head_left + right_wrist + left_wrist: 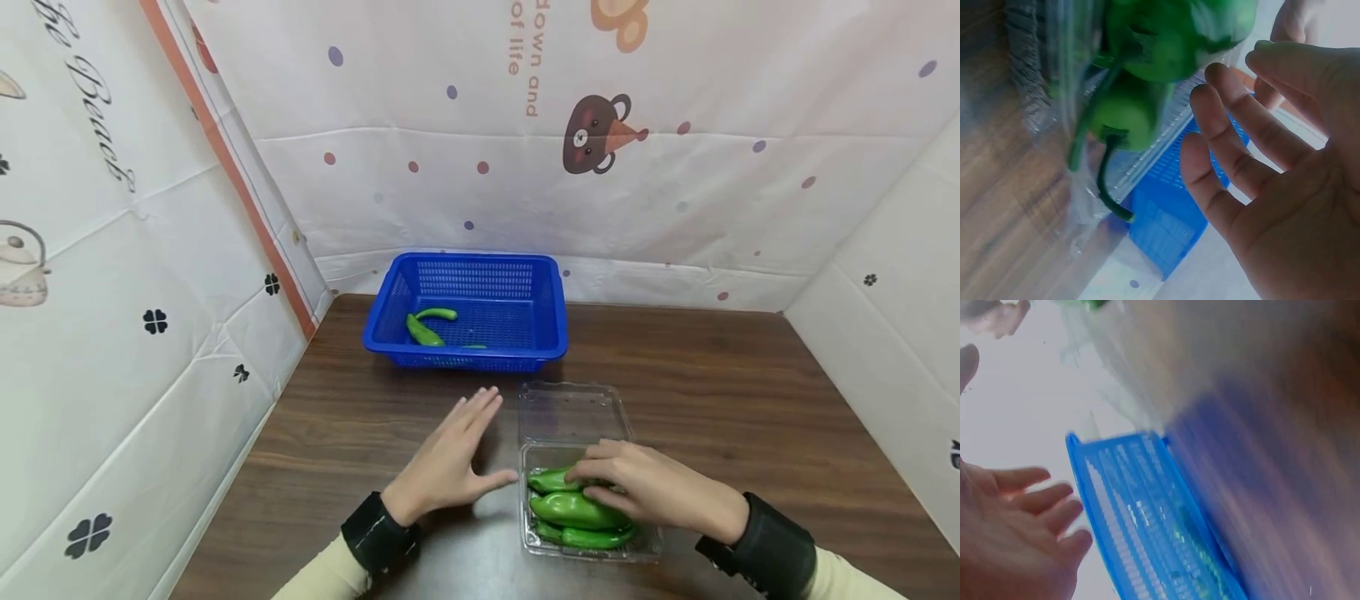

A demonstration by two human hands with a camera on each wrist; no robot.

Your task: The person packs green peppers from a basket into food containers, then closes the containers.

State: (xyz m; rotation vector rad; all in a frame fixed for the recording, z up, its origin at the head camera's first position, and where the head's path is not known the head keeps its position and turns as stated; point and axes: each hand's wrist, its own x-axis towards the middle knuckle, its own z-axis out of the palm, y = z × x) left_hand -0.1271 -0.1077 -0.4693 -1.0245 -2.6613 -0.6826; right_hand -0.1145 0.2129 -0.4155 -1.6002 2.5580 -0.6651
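Observation:
Several green peppers (577,510) lie side by side in a clear plastic clamshell box (522,512), its lid folded back behind it. Over the right part of the box is my right hand (645,483), fingertips right at the upper peppers. In the right wrist view that hand's fingers (1210,115) are loosely bent, nothing in their grasp, beside pepper stems (1107,178). My left hand (450,467) hovers left of the box, fingers spread and thumb pointing toward its edge. The left wrist view shows its palm (1016,544) bare.
Behind the hands a blue mesh basket (465,353) stands at the back of the brown wooden table (735,400), with a few green peppers (425,332) inside. The transparent lid (573,412) lies between box and basket. Printed white cloth (420,200) walls the back and sides.

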